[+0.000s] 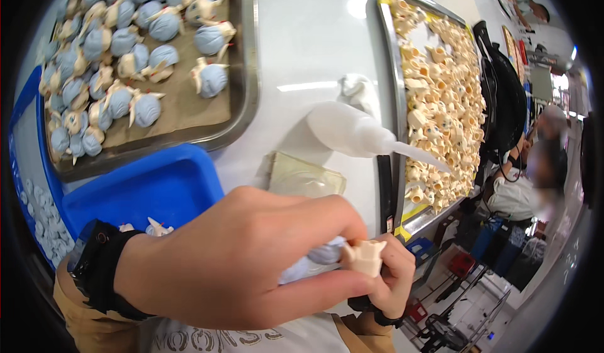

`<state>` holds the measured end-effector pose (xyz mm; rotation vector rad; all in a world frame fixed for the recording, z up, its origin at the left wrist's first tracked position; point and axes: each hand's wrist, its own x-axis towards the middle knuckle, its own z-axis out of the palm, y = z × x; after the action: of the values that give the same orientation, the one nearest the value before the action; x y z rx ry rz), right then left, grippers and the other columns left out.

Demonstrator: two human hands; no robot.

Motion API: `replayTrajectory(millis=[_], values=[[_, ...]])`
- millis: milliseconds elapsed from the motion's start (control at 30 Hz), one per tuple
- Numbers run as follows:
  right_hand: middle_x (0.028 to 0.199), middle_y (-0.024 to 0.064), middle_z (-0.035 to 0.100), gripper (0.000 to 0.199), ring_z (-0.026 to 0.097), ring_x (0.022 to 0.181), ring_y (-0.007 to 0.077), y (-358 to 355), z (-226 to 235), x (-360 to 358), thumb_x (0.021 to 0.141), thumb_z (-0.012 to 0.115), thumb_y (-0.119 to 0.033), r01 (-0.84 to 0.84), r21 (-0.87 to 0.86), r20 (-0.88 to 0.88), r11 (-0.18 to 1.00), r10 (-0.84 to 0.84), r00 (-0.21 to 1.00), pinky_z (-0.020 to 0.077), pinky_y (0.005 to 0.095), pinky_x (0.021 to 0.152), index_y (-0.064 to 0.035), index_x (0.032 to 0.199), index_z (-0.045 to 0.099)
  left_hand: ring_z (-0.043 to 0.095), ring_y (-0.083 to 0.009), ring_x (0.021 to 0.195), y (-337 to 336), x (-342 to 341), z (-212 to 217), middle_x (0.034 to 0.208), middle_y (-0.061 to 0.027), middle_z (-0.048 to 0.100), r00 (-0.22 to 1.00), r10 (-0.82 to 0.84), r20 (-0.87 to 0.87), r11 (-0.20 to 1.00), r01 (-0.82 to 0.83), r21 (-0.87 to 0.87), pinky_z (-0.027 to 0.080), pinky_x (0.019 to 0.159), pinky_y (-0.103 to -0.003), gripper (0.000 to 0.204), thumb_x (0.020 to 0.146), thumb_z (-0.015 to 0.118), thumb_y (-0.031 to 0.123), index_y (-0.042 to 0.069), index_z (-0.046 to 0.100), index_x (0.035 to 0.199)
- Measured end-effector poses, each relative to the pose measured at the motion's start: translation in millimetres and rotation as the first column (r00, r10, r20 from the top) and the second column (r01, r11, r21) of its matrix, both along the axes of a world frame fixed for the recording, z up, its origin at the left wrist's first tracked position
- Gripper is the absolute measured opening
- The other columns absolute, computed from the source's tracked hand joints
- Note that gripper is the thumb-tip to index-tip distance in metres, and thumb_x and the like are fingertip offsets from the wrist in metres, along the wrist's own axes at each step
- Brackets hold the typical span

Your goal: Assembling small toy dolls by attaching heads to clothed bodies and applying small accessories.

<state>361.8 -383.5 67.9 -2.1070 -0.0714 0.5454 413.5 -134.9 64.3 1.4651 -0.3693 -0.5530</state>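
Note:
My left hand point(245, 259) fills the lower middle of the head view, curled around a small pale blue figure point(318, 259). My right hand point(393, 274) meets it from below, its fingers pinching a cream plastic part point(366, 255) against the blue figure. A black watch sits on each wrist. Just beyond the hands, a white squeeze bottle point(352, 133) lies on its side on the white table point(308, 45), its thin nozzle pointing right.
A metal tray point(242, 111) at the upper left holds several blue and cream figures point(211, 76). A second tray point(393, 70) on the right is full of cream parts point(443, 108). A blue bin point(151, 186) sits near my left wrist. A clear plastic bag point(305, 177) lies nearby. A seated person point(522, 183) is beyond the table.

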Motion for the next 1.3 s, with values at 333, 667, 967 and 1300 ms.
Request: replayTrajectory(millis=[333,667,967,1300], values=[[0.078,0.011,0.062,0.016,0.059,0.067,0.0186,-15,-22,-24,0.075,0.068,-0.003,0.041,0.16,-0.026,0.986,-0.037,0.999,0.0458,0.0254,0.058,0.0018,0.089,0.065,0.067,-0.0183,0.077,-2,6,15,0.088,-0.0105,0.068,0.992,-0.085,-0.088,0.99,0.094,0.101,0.05,0.068,-0.025,0.033,0.072,0.078,0.019,-0.001,0.063,0.093],[0.076,0.0108,0.062,0.015,0.059,0.062,0.018,-11,-16,-16,0.074,0.07,-0.004,0.017,0.119,-0.028,0.993,-0.014,1.0,0.0458,0.0251,0.055,0.0015,0.086,0.064,0.068,-0.0201,0.075,-7,4,9,0.083,-0.0141,0.068,0.987,0.002,-0.163,1.0,0.001,0.015,0.052,0.071,-0.027,0.034,0.072,0.077,0.023,-0.003,0.062,0.089],[0.072,0.008,0.06,0.014,0.055,0.053,0.0132,-9,-14,-17,0.073,0.071,-0.003,0.025,0.081,0.062,0.996,-0.03,0.998,0.0419,0.0222,0.048,0.0007,0.084,0.064,0.068,-0.0206,0.075,-12,-1,11,0.08,-0.0154,0.068,0.977,0.078,-0.197,0.997,-0.076,0.018,0.052,0.073,-0.028,0.033,0.074,0.075,0.022,-0.004,0.061,0.088],[0.073,0.0104,0.062,0.013,0.057,0.061,0.0165,-3,-10,-20,0.072,0.067,-0.008,0.128,0.054,-0.104,0.99,-0.122,0.987,0.0422,0.0244,0.055,0.0022,0.081,0.065,0.068,-0.0199,0.073,-11,-1,11,0.079,-0.0155,0.068,0.983,0.064,-0.169,0.998,-0.06,0.031,0.052,0.073,-0.029,0.026,0.074,0.073,0.015,-0.004,0.061,0.088]])
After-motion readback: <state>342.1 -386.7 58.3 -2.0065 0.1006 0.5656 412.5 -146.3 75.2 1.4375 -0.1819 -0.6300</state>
